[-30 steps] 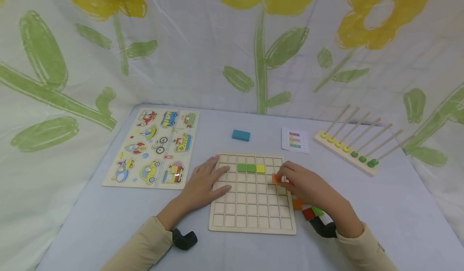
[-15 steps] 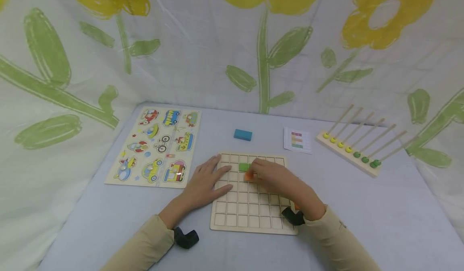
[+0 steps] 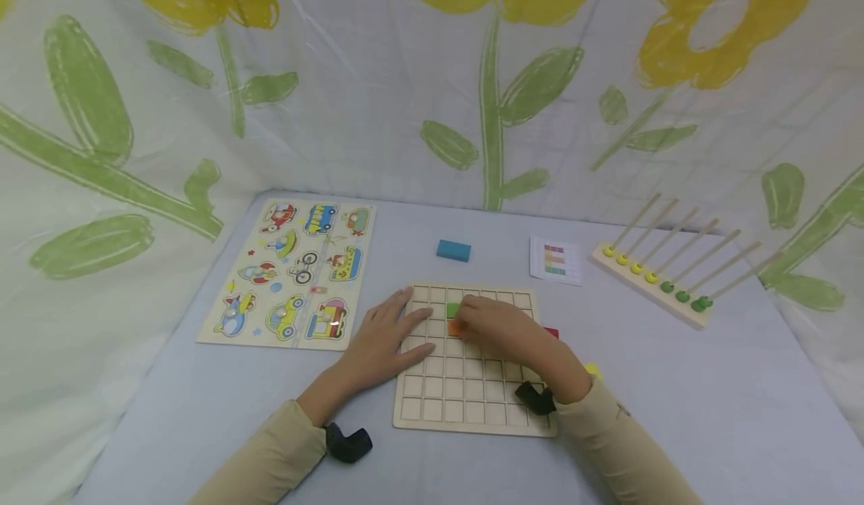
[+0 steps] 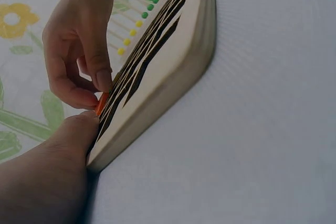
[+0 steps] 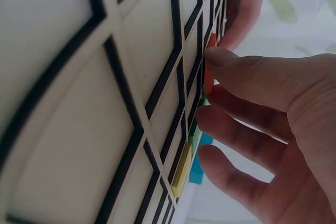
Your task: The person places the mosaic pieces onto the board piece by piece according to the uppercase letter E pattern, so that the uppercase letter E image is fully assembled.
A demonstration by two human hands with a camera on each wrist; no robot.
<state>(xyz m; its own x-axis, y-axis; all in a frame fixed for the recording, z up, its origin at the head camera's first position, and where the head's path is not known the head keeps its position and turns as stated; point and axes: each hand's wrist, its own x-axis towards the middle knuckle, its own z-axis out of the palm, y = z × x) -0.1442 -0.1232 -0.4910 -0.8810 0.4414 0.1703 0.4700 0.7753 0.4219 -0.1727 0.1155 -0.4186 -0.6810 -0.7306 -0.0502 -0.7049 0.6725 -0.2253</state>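
Observation:
A square wooden grid board (image 3: pixel 432 413) lies on the table. My left hand (image 3: pixel 381 340) rests on its left edge with fingers spread. My right hand (image 3: pixel 496 329) pinches an orange square tile (image 3: pixel 456 328) between thumb and index finger, low over a grid cell. Just above it in the head view, a green tile (image 3: pixel 454 310) sits in the grid, partly covered by the fingers. The right wrist view has the orange tile (image 5: pixel 210 66) at the thumb tip, with green (image 5: pixel 194 132) and yellow (image 5: pixel 182 171) tiles farther along the grid.
Behind the board lie a blue block (image 3: pixel 454 250) and a printed pattern card (image 3: pixel 555 260). A vehicle puzzle board (image 3: pixel 290 272) is at left, a peg stand with beads (image 3: pixel 651 284) at right. Red (image 3: pixel 551 332) and yellow (image 3: pixel 593 371) pieces show past the right arm.
My right hand has carried the orange tile leftward from the board's right side to the cell below the green tile. My left hand stays in place.

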